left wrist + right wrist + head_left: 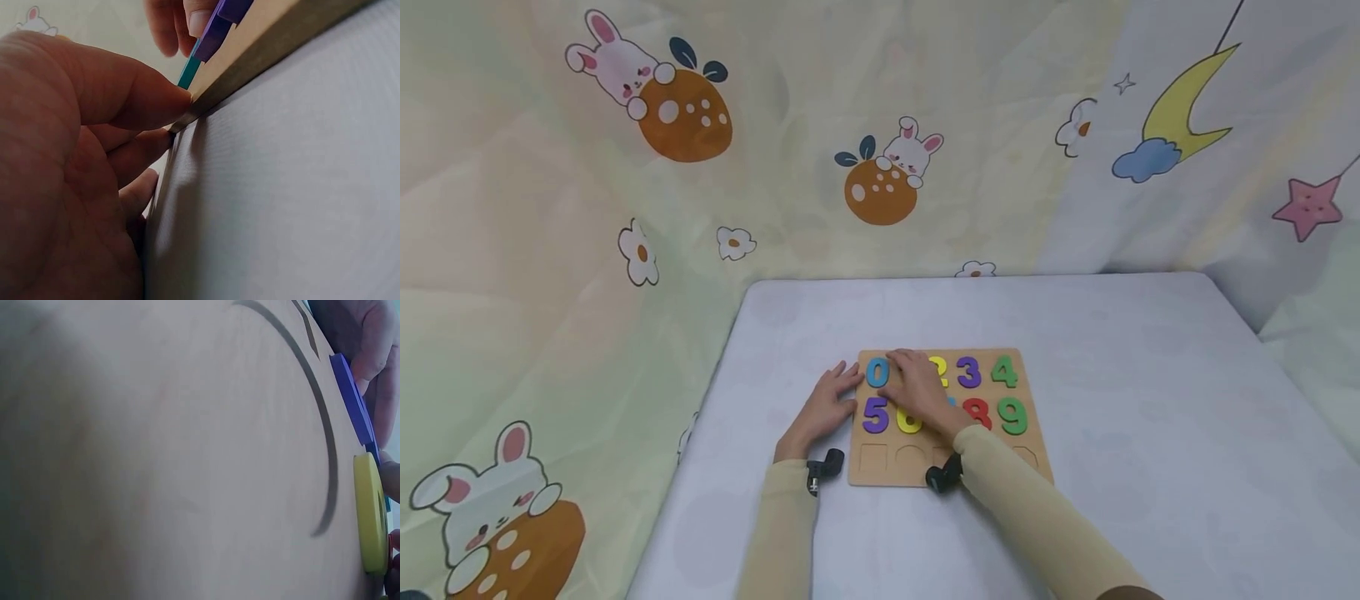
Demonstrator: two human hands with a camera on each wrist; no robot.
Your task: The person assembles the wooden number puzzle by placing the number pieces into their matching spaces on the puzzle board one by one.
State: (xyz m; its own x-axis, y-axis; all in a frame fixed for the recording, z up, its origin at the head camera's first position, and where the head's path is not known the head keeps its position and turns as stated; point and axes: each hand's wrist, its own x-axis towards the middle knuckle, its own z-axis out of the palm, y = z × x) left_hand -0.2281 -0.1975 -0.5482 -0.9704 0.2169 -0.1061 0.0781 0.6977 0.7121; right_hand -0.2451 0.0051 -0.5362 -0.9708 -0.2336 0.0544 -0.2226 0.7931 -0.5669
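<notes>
A wooden number puzzle board (887,479) lies flat on the table. My left hand (823,408) rests at its left side, fairly straight fingers spread, with the thumb (169,103) touching the board edge. My right hand (919,390) reaches over the top row between the blue 0 (877,372) and the yellow 2 (942,367). Its thumb and fingertips are around a red number piece (390,550), of which only a sliver shows in the right wrist view. The purple 5 (876,415) and the partly covered yellow 6 (908,421) sit below that hand.
Farther right on the board are a purple 3 (968,372), green 4 (1004,372), red 8 (977,412) and green 9 (1012,416). Shallow shaped recesses (911,458) line the bottom row. A white cloth covers the table (1150,417); a printed curtain (790,167) hangs behind.
</notes>
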